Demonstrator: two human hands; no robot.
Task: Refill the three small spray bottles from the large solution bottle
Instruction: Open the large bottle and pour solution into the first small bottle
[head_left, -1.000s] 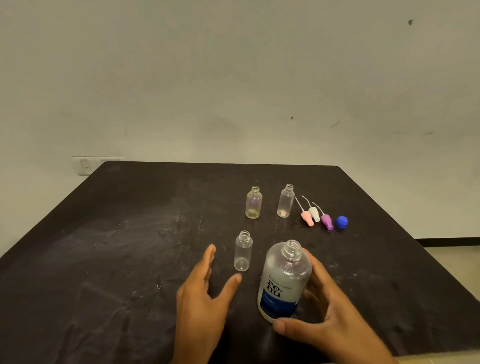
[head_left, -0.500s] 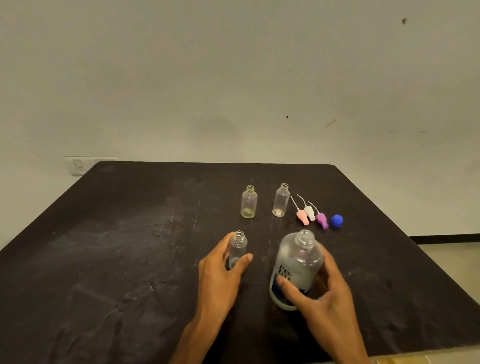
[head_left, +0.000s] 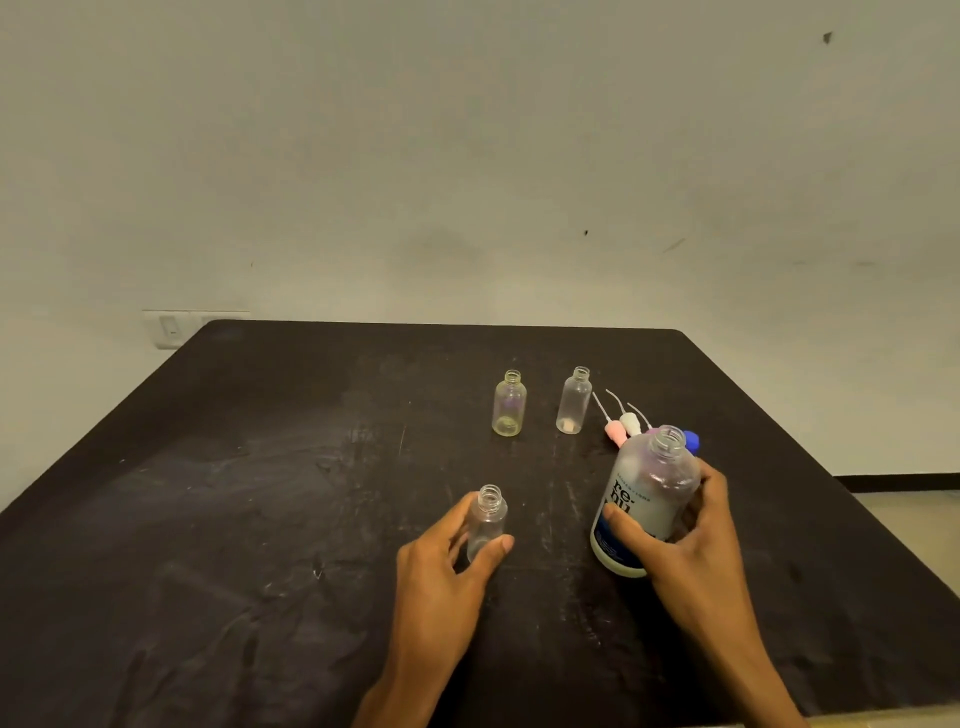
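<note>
Left hand wrapped around the nearest small spray bottle, uncapped and upright toward the table's near edge; right hand clamped on the open large solution bottle just beside it. Best kept steady at the base, mouths brought close, then tipped slowly, since that neck looks narrow. Two more open bottles standing farther back on the scuffed black table. Plain pale wall behind, with a switch plate.

Bare worktop lies open leftward, while two small bottles and, seemingly, spray caps crowd the far right.
</note>
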